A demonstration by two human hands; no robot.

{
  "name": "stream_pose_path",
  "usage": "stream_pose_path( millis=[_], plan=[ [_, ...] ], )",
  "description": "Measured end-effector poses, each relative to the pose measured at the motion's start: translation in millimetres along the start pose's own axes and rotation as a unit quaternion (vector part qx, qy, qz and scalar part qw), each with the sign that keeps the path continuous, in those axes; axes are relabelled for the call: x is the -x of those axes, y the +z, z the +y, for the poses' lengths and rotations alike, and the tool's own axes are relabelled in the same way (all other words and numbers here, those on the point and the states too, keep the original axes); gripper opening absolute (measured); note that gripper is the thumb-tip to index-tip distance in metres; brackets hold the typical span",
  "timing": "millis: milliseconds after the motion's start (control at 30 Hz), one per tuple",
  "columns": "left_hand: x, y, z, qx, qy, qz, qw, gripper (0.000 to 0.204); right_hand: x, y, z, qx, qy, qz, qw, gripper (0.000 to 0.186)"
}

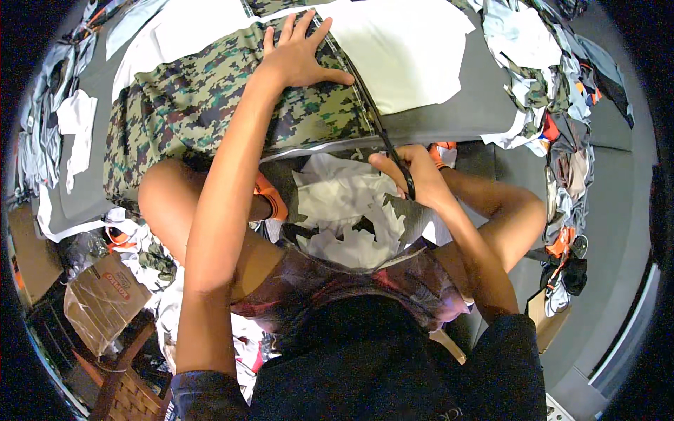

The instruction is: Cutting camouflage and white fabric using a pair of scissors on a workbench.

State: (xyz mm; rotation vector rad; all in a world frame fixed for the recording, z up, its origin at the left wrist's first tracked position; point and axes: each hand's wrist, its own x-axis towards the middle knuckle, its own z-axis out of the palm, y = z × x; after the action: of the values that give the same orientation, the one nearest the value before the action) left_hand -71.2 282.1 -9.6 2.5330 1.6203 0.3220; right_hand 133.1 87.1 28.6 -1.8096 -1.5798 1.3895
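The camouflage fabric [189, 105] lies over the left and middle of the grey worktop [484, 109], with the long black scissors [382, 133] set along its right-hand edge, beside a pale strip [363, 112]. Good cutting here would call for following that strip as a guide, letting the lower blade glide on the worktop and using long, even strokes so the line stays free of steps. The fabric needs to lie flat and lightly tensioned near the blades, and the white fabric [411, 56] on the right should be held clear of them. The left thumb reaches right to the fabric's edge, just beside the blade line, so drawing it inward would be safer. The left hand [298, 62] is palm down with fingers fanned, its grip wide and pressing rather than grasping, at the end of a nearly straight arm. The right hand [425, 175] sits low beyond the worktop's near edge, elbow bent, its grip closed around the scissors' handles with the thumb toward the left; how far apart the blades stand, I cannot tell.
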Motion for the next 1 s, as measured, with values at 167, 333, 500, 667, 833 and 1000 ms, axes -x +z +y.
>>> stream_pose_path(
  millis=[167, 333, 500, 667, 833, 1000],
  plan=[
    [-5, -2, -7, 0.044, -0.003, 0.001, 0.999, 0.117, 2, -10, -6, -0.031, 0.019, -0.032, 0.999, 0.054],
    [-6, -1, -16, 0.036, -0.014, 0.013, 0.999, 0.117, -13, -9, -13, -0.020, 0.040, -0.031, 0.999, 0.055],
    [-6, 0, -17, 0.034, -0.014, 0.022, 0.999, 0.117, -23, -7, -17, -0.050, 0.045, -0.013, 0.998, 0.057],
    [-5, 1, -18, 0.034, -0.014, 0.023, 0.999, 0.119, -26, -8, -23, -0.039, 0.051, -0.016, 0.998, 0.056],
    [-6, -1, -16, 0.026, -0.017, 0.020, 0.999, 0.120, -26, -7, -19, -0.033, 0.047, -0.010, 0.998, 0.056],
    [-6, -2, -18, 0.032, -0.021, 0.011, 0.999, 0.121, -25, -6, -22, -0.021, 0.043, -0.001, 0.999, 0.056]
  ],
)
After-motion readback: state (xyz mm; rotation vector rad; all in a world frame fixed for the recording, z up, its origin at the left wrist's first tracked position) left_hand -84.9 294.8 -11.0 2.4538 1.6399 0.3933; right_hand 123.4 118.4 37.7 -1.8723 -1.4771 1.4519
